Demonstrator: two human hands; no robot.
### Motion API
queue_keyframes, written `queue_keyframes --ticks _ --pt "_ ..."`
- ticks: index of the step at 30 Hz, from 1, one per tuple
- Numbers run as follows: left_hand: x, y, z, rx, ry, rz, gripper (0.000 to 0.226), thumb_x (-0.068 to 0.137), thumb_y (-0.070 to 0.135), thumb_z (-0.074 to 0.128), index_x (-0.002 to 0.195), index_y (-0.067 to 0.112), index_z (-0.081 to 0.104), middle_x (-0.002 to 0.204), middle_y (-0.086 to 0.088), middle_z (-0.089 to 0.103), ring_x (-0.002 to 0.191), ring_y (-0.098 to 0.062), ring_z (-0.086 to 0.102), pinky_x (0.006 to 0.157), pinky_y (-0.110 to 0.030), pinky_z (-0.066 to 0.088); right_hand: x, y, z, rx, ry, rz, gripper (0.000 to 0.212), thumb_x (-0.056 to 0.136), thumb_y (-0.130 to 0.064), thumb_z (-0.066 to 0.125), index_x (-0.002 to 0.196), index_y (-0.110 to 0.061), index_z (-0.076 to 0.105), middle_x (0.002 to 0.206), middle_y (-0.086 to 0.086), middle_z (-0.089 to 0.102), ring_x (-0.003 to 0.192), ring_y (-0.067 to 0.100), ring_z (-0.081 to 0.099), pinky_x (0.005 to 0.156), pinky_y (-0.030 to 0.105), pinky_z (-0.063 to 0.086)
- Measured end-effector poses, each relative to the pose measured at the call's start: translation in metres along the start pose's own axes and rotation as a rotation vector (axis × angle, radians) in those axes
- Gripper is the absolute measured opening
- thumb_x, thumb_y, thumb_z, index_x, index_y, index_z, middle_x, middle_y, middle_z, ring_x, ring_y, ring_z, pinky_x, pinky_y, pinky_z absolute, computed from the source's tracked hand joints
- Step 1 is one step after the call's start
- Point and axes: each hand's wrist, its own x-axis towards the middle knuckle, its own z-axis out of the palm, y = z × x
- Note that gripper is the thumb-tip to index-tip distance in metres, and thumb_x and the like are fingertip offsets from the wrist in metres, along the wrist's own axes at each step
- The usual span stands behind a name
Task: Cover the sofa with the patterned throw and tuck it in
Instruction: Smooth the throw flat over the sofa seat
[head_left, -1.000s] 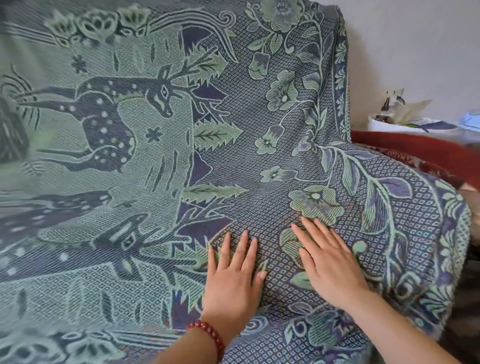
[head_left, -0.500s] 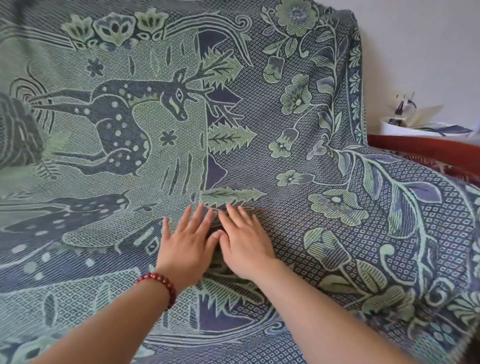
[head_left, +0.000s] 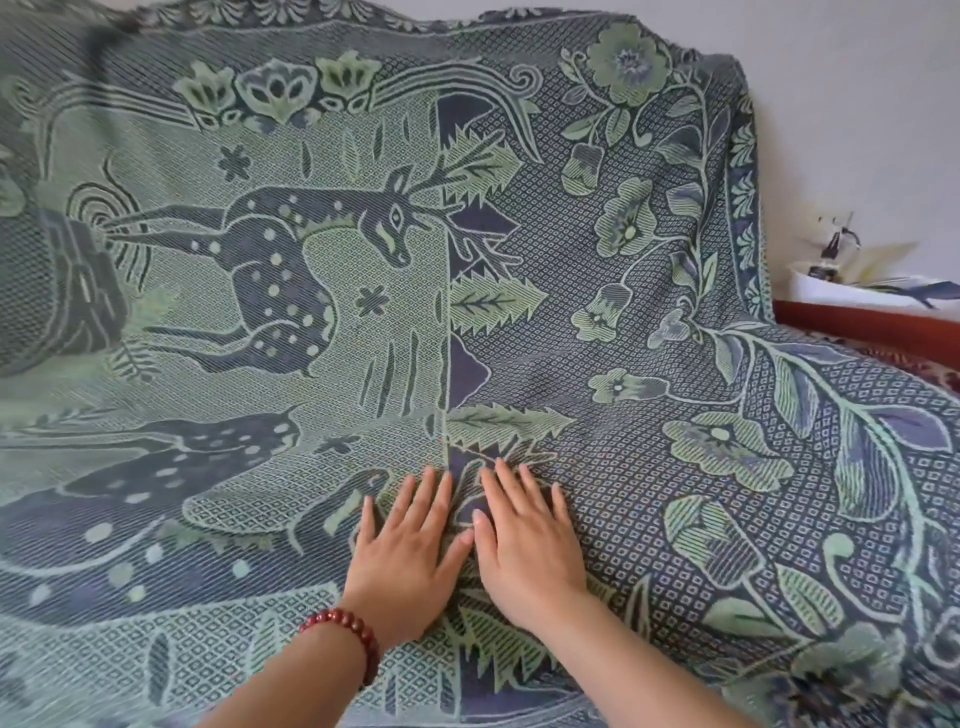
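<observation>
Green and navy woven cloth across nearly the whole frame: patterned throw (head_left: 649, 322), draped over the back and seat of the sofa (head_left: 862, 325), with only a red-brown strip of sofa arm exposed at the right edge. Deer motif (head_left: 291, 270) at centre left; flower-and-leaf border down the right side. Top hem along the upper edge of the frame, against a pale wall (head_left: 857, 104). Bend from back to seat across the middle of the frame; whether tucked into the gap there, cannot tell. Left hand (head_left: 410, 561) and right hand (head_left: 524, 545) at lower centre, side by side, palms down on the throw. Fingers straight and slightly spread, pointing toward the top of the frame; nothing gripped or pinched, both hands released and lying flat. Thumbs meeting or nearly so. Cloth puckered in small creases at the fingertips, around a leaf motif. Red bead bracelet (head_left: 348, 634) on the left wrist. White container (head_left: 852, 283) at the right edge, behind the sofa arm; contents too blurred to identify. Upper left corner of the throw blurred.
</observation>
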Motion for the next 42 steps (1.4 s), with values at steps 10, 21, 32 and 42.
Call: queue_keyframes --ticks 10,21,32,42 --pt "0.002 -0.098 -0.021 0.12 -0.028 -0.096 0.088 0.068 0.075 -0.016 0.147 0.038 -0.016 0.154 0.013 -0.023 0.141 -0.01 -0.024 0.113 -0.048 -0.018 0.037 -0.044 0.023 -0.086 -0.098 -0.003 0.059 0.092 -0.054 -0.002 0.15 -0.04 -0.003 0.158 -0.013 -0.011 0.146 0.019 -0.01 0.109 0.061 -0.013" --pt "-0.029 -0.091 -0.014 0.078 0.008 -0.036 0.085 0.067 0.074 -0.022 0.143 0.036 -0.023 0.153 0.017 -0.026 0.139 -0.007 -0.028 0.112 -0.041 -0.021 -0.014 -0.041 0.019 -0.062 -0.056 0.043 0.075 0.07 -0.058 -0.026 0.144 -0.049 -0.016 0.153 -0.017 -0.025 0.143 0.017 -0.022 0.111 0.049 -0.019" --pt "-0.044 -0.128 -0.021 0.122 0.058 -0.189 0.098 0.059 0.077 -0.031 0.145 0.031 -0.021 0.153 0.015 -0.025 0.138 -0.008 -0.029 0.112 -0.041 -0.023 0.014 -0.085 0.035 -0.006 -0.036 -0.029 0.087 0.07 -0.06 -0.025 0.15 -0.035 -0.001 0.158 -0.009 -0.012 0.145 0.014 -0.015 0.116 0.045 -0.013" --pt "-0.014 -0.104 -0.047 -0.124 0.176 -0.162 0.087 0.07 0.081 -0.01 0.147 0.041 -0.01 0.153 0.018 -0.015 0.141 -0.004 -0.019 0.114 -0.04 -0.017 0.044 -0.084 -0.004 0.108 -0.013 -0.001 0.054 0.1 -0.047 0.01 0.152 -0.033 0.004 0.159 -0.008 -0.008 0.147 0.015 -0.008 0.119 0.044 -0.002"
